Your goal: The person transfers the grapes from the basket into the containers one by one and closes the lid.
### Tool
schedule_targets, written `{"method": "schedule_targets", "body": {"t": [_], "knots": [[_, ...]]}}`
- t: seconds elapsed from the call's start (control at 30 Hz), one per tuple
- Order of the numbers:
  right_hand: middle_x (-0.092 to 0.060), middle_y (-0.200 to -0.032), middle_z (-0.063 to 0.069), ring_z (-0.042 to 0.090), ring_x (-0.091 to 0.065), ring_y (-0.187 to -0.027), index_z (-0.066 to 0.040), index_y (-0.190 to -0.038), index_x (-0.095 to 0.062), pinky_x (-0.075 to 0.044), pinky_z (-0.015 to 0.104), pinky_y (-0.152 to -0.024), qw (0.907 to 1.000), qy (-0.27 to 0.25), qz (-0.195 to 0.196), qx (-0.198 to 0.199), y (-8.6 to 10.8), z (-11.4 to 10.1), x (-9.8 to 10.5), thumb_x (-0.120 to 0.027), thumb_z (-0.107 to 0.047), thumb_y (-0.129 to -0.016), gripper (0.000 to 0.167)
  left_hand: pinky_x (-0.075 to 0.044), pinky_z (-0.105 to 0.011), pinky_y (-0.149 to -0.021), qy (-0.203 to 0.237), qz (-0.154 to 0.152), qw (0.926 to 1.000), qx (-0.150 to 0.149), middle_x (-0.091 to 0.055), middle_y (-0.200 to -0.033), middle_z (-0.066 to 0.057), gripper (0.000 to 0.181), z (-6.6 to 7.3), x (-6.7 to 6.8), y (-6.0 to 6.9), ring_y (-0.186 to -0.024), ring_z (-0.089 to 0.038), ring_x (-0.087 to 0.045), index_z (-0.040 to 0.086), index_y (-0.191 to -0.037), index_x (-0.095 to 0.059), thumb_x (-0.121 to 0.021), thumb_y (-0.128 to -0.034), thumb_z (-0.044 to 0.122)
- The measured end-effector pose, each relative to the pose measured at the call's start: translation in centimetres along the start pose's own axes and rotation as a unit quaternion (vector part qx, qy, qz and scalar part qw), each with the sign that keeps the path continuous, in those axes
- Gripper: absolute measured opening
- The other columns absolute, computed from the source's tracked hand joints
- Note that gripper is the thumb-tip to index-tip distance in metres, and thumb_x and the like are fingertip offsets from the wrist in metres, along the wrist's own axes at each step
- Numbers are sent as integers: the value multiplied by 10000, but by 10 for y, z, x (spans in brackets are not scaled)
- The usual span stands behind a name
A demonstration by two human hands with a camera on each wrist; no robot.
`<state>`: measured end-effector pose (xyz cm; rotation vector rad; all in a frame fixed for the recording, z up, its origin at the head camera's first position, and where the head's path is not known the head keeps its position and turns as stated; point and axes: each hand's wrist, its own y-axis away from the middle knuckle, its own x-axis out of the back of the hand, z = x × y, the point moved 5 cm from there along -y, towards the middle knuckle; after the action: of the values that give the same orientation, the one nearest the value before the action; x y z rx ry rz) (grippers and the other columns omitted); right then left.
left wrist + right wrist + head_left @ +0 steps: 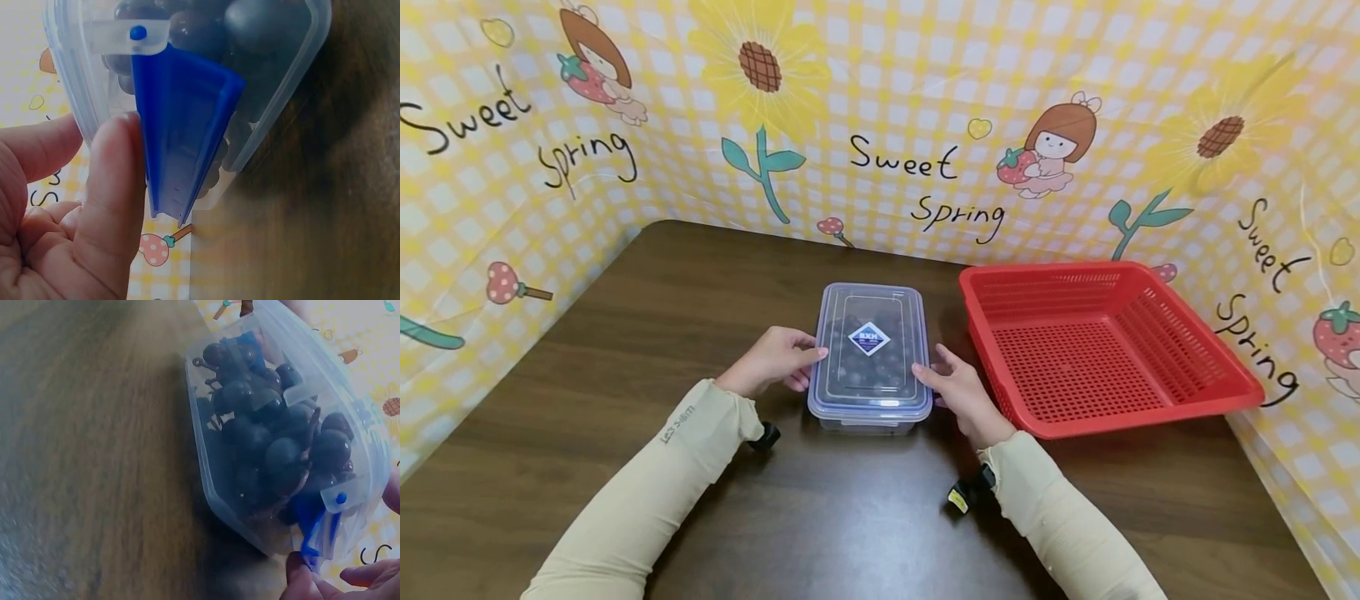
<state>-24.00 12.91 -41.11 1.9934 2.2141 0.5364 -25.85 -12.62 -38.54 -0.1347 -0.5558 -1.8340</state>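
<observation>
A clear lidded plastic food container (880,390) stands in the middle of the table, with a diamond label (868,339) on its lid. Through the wall, the right wrist view shows dark grapes (269,440) on stems. My left hand (775,360) grips the left side, thumb on the lid's rim. A blue clip (178,125) swings outward beside those fingers. On the opposite side my right hand (961,392) holds the container, thumb on the lid edge, with fingertips at another blue clip (315,531) that sticks out. The fingers beneath the rim are partly hidden.
To the right stands a red plastic basket (1150,417) with perforated walls and floor, close to my right hand. The dark wooden table (820,517) meets a yellow checked cloth backdrop (880,117) at the back and sides.
</observation>
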Motion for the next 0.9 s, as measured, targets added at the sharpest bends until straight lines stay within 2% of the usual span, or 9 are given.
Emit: {"method": "schedule_targets", "body": {"t": [0.1,0.3,0.43,0.63,0.9], "knots": [[-448,-1382,217,344,-499,-1180,-60,-1520,-238,-399,526,-996,9999,-18,148,-56,-1,0,4,-675,-218,-895,778,-516,-235,-492,1,-27,10000,-57,-593,-647,-89,354,2,-2,-2,-489,-112,-556,-143,-1193,-554,-593,-954,114],[-375,-1437,221,354,-434,-1250,-70,-1524,-235,-355,535,-1035,9979,-472,351,-268,-6,-2,3,-670,-150,-896,769,-523,-240,-503,-111,-85,9999,45,-594,-659,-94,341,-1,-1,-2,-502,-118,-560,-135,-1187,-559,-593,-954,111],[-381,-1450,193,355,-457,-1254,-93,-1520,-266,-365,524,-1033,9958,-669,484,-385,-13,-7,3,-675,-149,-890,754,-520,-238,-500,-96,-67,9999,25,-594,-659,-94,341,-2,2,-3,-501,-115,-559,-136,-1189,-557,-593,-955,110],[-435,-1436,181,360,-488,-1245,-71,-1516,-260,-384,533,-1013,9947,-804,346,-539,-19,-9,1,-680,-227,-895,766,-522,-237,-504,-65,-98,9999,29,-594,-657,-87,352,-2,2,-3,-503,-109,-560,-141,-1196,-548,-588,-959,115],[-485,-1397,170,354,-533,-1193,-59,-1507,-279,-426,516,-979,9946,-874,209,-514,-20,-10,1,-688,-197,-885,757,-524,-242,-507,-110,-95,9999,51,-593,-662,-95,349,0,2,-2,-505,-116,-559,-138,-1193,-553,-592,-956,115]]}}
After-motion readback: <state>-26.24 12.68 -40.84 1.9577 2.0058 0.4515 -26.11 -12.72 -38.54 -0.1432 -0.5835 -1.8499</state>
